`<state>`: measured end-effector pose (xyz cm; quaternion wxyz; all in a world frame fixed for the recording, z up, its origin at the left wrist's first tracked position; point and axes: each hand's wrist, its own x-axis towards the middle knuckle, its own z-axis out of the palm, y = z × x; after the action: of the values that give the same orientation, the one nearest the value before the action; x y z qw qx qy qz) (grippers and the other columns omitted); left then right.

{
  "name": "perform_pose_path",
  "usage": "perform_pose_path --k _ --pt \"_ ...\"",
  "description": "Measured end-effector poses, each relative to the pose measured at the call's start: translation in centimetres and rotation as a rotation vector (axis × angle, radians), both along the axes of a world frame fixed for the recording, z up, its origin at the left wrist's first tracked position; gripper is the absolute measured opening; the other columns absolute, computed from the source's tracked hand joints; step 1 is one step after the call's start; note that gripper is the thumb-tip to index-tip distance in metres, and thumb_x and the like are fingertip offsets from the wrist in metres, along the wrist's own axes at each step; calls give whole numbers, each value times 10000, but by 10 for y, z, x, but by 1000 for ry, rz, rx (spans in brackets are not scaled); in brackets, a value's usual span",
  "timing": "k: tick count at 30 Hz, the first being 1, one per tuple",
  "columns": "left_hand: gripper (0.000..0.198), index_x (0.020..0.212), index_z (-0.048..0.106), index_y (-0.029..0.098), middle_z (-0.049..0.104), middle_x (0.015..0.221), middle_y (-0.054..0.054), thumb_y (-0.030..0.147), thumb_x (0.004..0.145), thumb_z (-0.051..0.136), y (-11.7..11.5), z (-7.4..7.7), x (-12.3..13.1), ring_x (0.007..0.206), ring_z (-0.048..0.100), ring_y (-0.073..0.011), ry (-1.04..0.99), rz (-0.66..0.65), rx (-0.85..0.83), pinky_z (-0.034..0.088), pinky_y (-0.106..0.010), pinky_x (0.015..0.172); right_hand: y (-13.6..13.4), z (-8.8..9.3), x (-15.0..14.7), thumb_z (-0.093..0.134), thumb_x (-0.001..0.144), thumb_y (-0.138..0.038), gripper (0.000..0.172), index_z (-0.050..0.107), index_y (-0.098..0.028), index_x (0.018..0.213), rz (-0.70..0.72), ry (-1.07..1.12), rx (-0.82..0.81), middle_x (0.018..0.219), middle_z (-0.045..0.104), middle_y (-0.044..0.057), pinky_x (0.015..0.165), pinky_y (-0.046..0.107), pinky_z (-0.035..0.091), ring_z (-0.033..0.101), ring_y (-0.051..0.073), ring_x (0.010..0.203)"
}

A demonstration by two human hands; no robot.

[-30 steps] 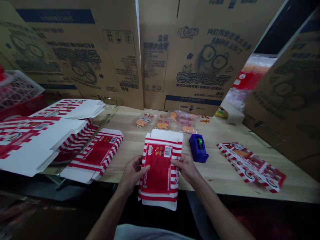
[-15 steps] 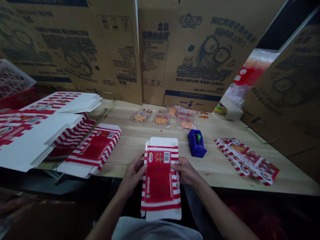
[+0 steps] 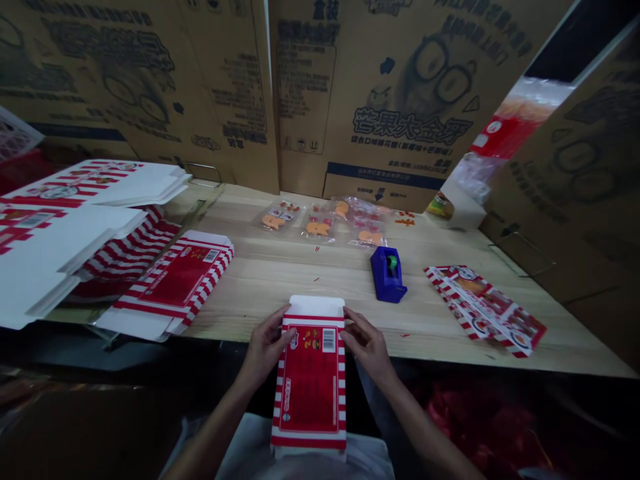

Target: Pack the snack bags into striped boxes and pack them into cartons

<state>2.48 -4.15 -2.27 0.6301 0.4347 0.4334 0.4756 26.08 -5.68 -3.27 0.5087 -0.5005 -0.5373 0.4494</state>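
Observation:
I hold a red-and-white striped carton over the near edge of the wooden table, its lower end above my lap. My left hand grips the carton's upper left edge with thumb on the front. My right hand grips the upper right edge the same way. The carton's white top flap points toward the table.
Flat striped cartons lie in a pile and in taller stacks at the left. A blue tape dispenser stands past my right hand, more flat cartons at the right. Clear snack packets lie near large cardboard boxes.
I have drawn the carton toward my body and off the table edge. Its sides have narrowed between my hands. The view has tilted down.

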Motion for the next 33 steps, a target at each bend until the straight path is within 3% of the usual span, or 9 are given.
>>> perform_pose_path --k 5,9,12,14,18,21,24,29,33 --pt "412 1096 702 189 752 977 -72 433 764 707 -6 -7 -3 884 698 -243 144 12 -16 563 -331 770 -4 -2 4 648 857 -332 202 758 -234 994 37 -119 97 947 680 72 786 329 521 633 207 896" --pt "298 912 770 197 755 953 -56 438 828 616 -6 -6 -1 923 679 -248 329 62 86 532 -332 826 -6 -6 6 650 853 -366 186 779 -239 894 -1 -119 67 1051 690 84 864 368 513 634 237 992" --pt "228 785 759 179 736 1009 -75 390 775 670 -1 -3 -1 963 663 -252 303 78 82 519 -326 844 -7 -3 4 665 834 -387 200 774 -219 837 -4 -120 39 1090 667 94 875 357 505 615 245 1033" --pt "215 843 731 173 722 976 -72 341 709 725 4 0 -3 875 666 -218 193 80 6 527 -302 767 -8 1 3 688 813 -377 207 742 -220 937 -6 -70 5 1022 656 79 814 324 514 624 216 949" --pt "577 1165 609 215 695 1008 -45 234 620 793 16 10 -12 837 653 -165 9 -69 -101 516 -263 734 -5 8 4 731 770 -341 535 554 -258 1268 82 79 -102 953 614 26 724 271 506 608 148 789" --pt "433 1041 664 151 718 920 -61 249 637 788 22 12 -16 862 663 -187 13 -219 -115 514 -280 770 -1 11 5 715 778 -347 371 627 -221 1116 198 62 -144 881 629 20 709 265 492 604 151 773" --pt "259 875 706 131 727 814 -53 277 668 762 21 7 -17 760 662 -181 158 -193 -24 513 -277 712 1 12 5 687 802 -347 168 673 -204 890 187 -30 -71 802 624 17 663 257 475 592 154 738" --pt "226 851 735 133 745 931 -98 329 744 701 12 0 -21 818 680 -211 330 -237 75 528 -309 739 -6 12 3 653 844 -336 144 704 -202 858 203 -119 5 972 674 76 751 291 511 647 194 885" --pt "199 800 733 142 733 858 -87 320 793 643 10 10 -23 804 666 -199 470 -227 244 508 -301 746 -10 17 0 651 845 -360 177 699 -193 806 195 -117 -34 988 707 88 749 297 535 675 210 900"
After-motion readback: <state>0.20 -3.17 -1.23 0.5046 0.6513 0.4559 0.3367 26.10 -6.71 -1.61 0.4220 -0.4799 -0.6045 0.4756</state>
